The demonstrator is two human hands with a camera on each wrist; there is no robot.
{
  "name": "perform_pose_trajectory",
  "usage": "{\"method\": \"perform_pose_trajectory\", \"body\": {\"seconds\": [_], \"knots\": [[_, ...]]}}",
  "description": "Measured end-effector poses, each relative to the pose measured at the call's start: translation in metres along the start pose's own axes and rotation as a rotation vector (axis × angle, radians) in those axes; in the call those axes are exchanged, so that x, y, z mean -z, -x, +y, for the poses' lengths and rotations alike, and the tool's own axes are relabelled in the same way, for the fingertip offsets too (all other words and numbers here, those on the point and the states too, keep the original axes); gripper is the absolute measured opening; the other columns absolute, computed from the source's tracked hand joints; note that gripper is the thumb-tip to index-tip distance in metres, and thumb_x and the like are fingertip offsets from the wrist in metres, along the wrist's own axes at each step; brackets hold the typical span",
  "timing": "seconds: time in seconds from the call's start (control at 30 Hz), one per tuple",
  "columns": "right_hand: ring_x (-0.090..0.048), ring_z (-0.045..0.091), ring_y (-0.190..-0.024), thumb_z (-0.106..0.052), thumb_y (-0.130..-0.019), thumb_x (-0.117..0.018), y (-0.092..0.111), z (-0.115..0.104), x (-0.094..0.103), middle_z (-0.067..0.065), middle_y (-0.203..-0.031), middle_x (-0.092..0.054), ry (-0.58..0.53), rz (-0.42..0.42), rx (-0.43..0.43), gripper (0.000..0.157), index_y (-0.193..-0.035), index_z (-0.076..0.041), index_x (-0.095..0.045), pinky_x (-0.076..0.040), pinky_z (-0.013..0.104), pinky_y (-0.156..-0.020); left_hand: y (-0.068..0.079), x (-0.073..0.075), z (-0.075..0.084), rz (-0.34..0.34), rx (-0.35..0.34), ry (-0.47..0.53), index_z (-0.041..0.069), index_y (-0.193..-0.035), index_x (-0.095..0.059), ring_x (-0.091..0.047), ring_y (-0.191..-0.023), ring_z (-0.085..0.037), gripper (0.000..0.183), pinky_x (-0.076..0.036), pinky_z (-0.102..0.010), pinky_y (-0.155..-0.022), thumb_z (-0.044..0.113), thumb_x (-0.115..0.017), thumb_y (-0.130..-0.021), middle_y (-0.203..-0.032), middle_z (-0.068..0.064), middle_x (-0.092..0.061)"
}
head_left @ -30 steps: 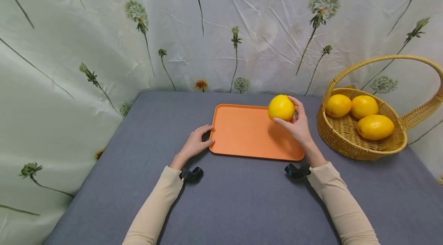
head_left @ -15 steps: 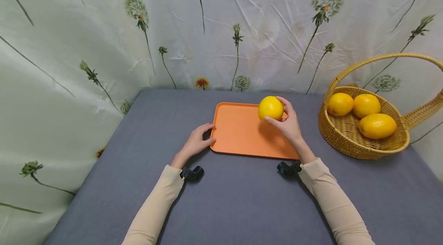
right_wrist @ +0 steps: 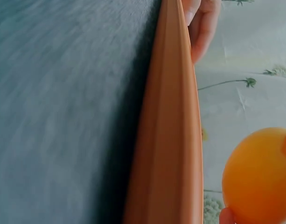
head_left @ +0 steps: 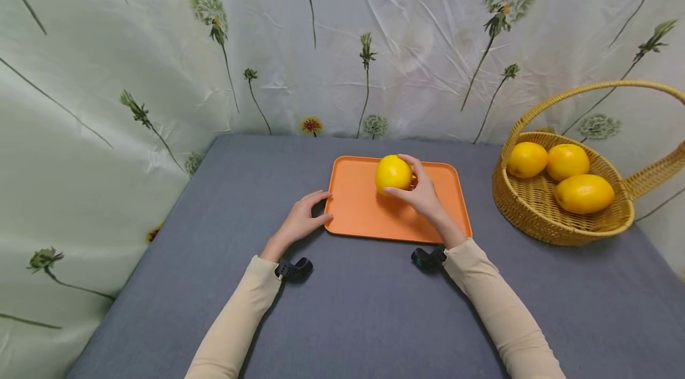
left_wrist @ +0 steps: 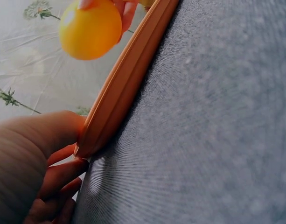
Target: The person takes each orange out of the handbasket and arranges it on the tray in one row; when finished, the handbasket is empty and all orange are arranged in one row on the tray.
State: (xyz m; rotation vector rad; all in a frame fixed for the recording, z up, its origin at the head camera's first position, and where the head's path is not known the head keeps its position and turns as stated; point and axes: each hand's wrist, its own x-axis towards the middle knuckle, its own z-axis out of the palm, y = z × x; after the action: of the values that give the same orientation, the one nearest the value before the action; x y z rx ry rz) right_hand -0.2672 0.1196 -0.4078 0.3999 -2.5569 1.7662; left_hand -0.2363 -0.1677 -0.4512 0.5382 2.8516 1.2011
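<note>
My right hand (head_left: 423, 193) holds a round, smooth yellow fruit (head_left: 392, 174) between thumb and curved fingers, over the middle of a shallow orange tray (head_left: 348, 212). In both wrist views, the fruit (left_wrist: 89, 30) appears above the level of the tray's rim. My left hand (head_left: 301, 218) rests at the tray's left edge, thumb and fingertips touching it with a gap between them. Close up in the left wrist view, the thumb meets the tray's corner (left_wrist: 98, 133) and the other fingers lie loosely bent beside it.
A woven basket (head_left: 514, 212) with a tall handle stands on the right, holding several yellow fruits (head_left: 583, 193). Grey cloth (head_left: 342, 307) covers the table. A pale curtain (head_left: 267, 40) printed with dandelions hangs behind and on the left.
My right hand has carried the yellow fruit leftward and slightly nearer, from the tray's right part to its middle. My left hand has stayed at the tray's edge.
</note>
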Motion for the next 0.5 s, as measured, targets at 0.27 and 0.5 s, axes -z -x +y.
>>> {"method": "perform_pose_trajectory", "body": {"seconds": [0.27, 0.5], "knots": [[-0.051, 0.034, -0.112, -0.019, -0.079, -0.074, -0.007, -0.003, -0.018, 0.012, -0.145, -0.035, -0.028, -0.051, -0.029, 0.076, -0.142, -0.023, -0.033, -0.047, 0.041, -0.091, 0.001, 0.001, 0.001, 0.001, 0.02, -0.007, 0.008, -0.133, -0.052, -0.038, -0.137, -0.034, 0.051, -0.032, -0.051, -0.112, 0.023, -0.066, -0.086, -0.144, -0.018, -0.045], [-0.048, 0.033, -0.118, -0.021, -0.08, -0.073, -0.011, -0.006, -0.031, 0.011, -0.144, -0.036, -0.062, -0.12, -0.108, 0.074, -0.141, -0.025, -0.032, -0.044, 0.046, -0.097, -0.001, 0.0, 0.002, 0.001, 0.016, -0.005, 0.008, -0.132, -0.053, -0.039, -0.137, -0.034, 0.051, -0.032, -0.051, -0.112, 0.024, -0.066, -0.086, -0.143, -0.018, -0.046]]}}
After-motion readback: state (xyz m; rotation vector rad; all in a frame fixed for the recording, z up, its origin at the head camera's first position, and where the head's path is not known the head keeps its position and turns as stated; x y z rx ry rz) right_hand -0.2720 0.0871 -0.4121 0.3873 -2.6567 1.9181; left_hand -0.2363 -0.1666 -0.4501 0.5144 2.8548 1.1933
